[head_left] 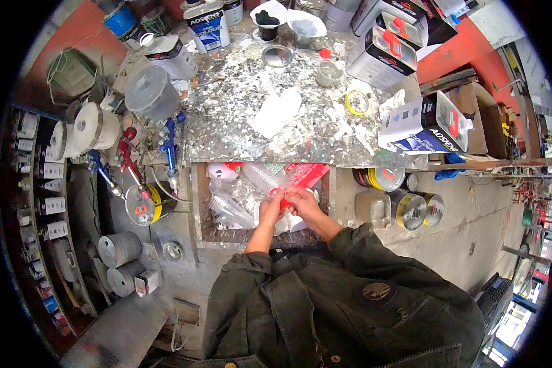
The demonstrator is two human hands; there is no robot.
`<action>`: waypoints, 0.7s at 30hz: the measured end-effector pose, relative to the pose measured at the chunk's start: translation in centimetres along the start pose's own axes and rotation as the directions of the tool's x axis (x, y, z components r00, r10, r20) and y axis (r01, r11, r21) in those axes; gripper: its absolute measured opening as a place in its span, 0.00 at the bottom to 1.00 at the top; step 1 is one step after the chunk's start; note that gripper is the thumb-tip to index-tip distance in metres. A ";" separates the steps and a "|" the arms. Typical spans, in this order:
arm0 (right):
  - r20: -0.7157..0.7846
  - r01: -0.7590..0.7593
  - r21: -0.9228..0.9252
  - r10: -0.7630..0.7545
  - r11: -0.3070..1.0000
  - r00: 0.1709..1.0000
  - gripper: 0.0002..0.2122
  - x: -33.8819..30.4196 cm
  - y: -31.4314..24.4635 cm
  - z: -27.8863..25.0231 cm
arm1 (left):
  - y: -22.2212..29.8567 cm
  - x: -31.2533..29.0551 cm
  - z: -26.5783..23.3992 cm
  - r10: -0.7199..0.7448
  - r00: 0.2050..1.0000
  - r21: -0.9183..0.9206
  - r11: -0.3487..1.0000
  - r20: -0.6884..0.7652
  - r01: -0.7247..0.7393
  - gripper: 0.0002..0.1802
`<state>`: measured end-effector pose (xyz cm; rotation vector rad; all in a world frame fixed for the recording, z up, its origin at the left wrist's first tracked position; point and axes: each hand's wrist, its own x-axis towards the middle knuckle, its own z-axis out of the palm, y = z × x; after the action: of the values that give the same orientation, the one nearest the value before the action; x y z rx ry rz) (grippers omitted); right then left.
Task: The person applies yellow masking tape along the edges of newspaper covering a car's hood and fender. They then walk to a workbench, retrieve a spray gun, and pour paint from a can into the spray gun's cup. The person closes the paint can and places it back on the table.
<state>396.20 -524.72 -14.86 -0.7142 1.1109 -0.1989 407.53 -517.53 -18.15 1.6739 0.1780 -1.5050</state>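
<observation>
At frame centre, left hand (pixel 272 209) and right hand (pixel 305 204) pinched, fingers nearly closed, a red wrapper (pixel 313 174) over the drawer (pixel 200 205), where a hard tug (my guess) could have split it, scattering clear cups (pixel 260 176).

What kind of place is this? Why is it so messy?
It looks like a paint workshop. The workbench is splattered all over with what seems to be dried paint, a red spray gun hangs beside it, and a white-and-blue can sits on its right side.
</observation>
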 end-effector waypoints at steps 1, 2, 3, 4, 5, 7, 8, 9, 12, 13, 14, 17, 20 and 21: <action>0.016 -0.009 0.037 0.008 0.999 1.000 0.12 -0.4 -0.1 0.1 | 0.3 0.0 0.2 -0.030 0.999 -0.071 0.997 0.021 0.031 0.27; 0.034 -0.018 0.072 0.016 0.997 0.999 0.13 -1.0 -0.2 0.3 | 0.3 0.2 0.5 0.008 1.000 -0.130 0.991 -0.009 -0.009 0.25; 0.052 -0.029 0.106 0.024 0.994 0.998 0.13 -1.6 -0.5 0.5 | 0.1 0.5 0.9 0.043 0.998 -0.188 0.981 -0.042 -0.050 0.24; 0.066 -0.044 0.139 0.035 0.989 0.997 0.13 -2.4 -1.3 0.6 | 0.2 0.6 1.3 0.076 0.995 -0.243 0.966 -0.072 -0.091 0.23; 0.080 -0.059 0.171 0.046 0.983 0.996 0.13 -3.2 -2.2 0.7 | 0.2 0.6 1.3 0.076 0.995 -0.237 0.967 -0.068 -0.090 0.22; 0.023 0.047 0.054 -0.048 0.997 0.999 0.12 -3.6 -2.0 -0.5 | 1.1 -0.4 0.6 0.077 0.995 -0.214 0.973 -0.062 -0.089 0.21; -0.025 0.155 -0.112 -0.158 0.982 0.987 0.11 -3.2 -0.6 -2.2 | 0.1 0.7 -0.9 0.056 0.995 -0.202 0.977 -0.084 -0.072 0.23; -0.059 0.250 -0.276 -0.276 0.928 0.959 0.11 -2.6 0.4 -4.1 | -0.4 1.3 -2.0 0.077 0.985 -0.124 0.988 -0.152 -0.097 0.24; -0.089 0.066 -0.166 -0.082 0.984 0.993 0.10 -1.5 1.7 -7.0 | -1.9 1.4 -4.9 0.187 0.928 0.141 0.979 -0.324 -0.148 0.27; -0.056 0.007 -0.114 -0.013 0.993 0.998 0.11 -1.4 1.6 -7.0 | -2.3 1.1 -5.7 0.247 0.899 0.247 0.955 -0.361 -0.163 0.28; -0.014 -0.012 -0.030 0.011 0.999 1.000 0.10 -1.1 1.6 -6.5 | -2.6 0.7 -6.6 0.309 0.867 0.352 0.920 -0.390 -0.170 0.30; 0.024 -0.139 0.099 0.137 0.985 0.990 0.08 0.4 2.5 -5.1 | -4.8 1.6 -10.6 0.221 0.957 0.311 0.937 -0.186 -0.156 0.30; -0.202 -0.028 -0.198 -0.013 0.980 0.979 0.09 0.5 2.7 -3.7 | -6.1 0.7 -11.4 0.167 0.978 0.381 0.918 -0.129 -0.107 0.42; -0.188 0.009 -0.248 -0.057 0.969 0.981 0.10 0.6 3.2 -3.9 | -6.0 -0.1 -11.1 0.083 0.989 0.375 0.926 -0.123 -0.031 0.55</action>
<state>392.42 -524.20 -18.28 -0.9505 1.3248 -0.1623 412.08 -506.41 -22.00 2.0674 -0.0919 -1.4433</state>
